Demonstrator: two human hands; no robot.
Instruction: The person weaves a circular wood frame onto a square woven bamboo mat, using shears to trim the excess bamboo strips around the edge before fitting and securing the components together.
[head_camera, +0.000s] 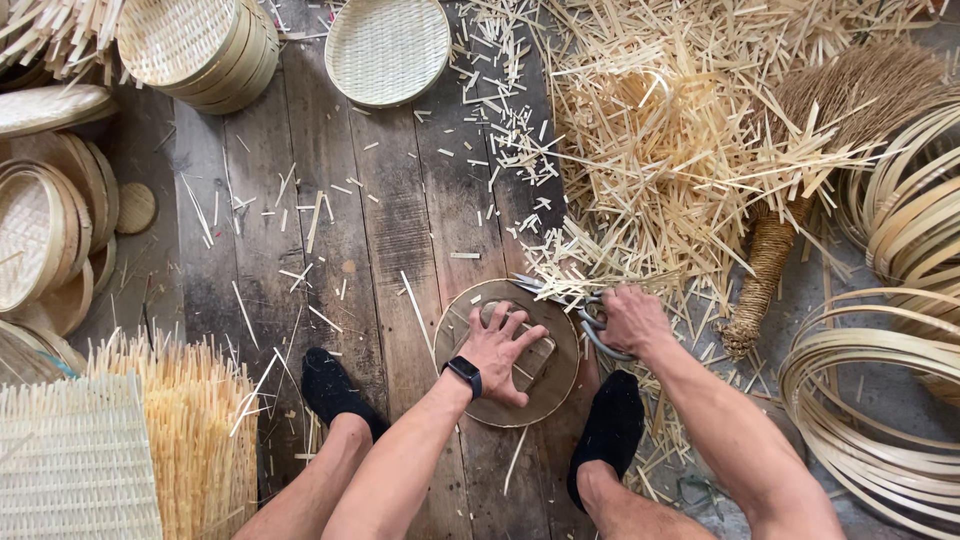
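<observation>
Head view: the left hand (503, 350), a dark watch at its wrist, lies palm down with fingers spread flat on a small block (528, 352) atop a round brown disc (470, 315) on the plank floor (400, 200), pressing rather than clasping. The right hand (632, 318), just right of the disc's rim, is closed through the handles of large metal shears (560, 296), whose blades reach left from the grip over the disc's upper edge. Beyond the shears lies a heap of bamboo offcuts (660, 140); bamboo hoops (870, 400) sit right of that wrist, and a woven tray (388, 48) well above.
</observation>
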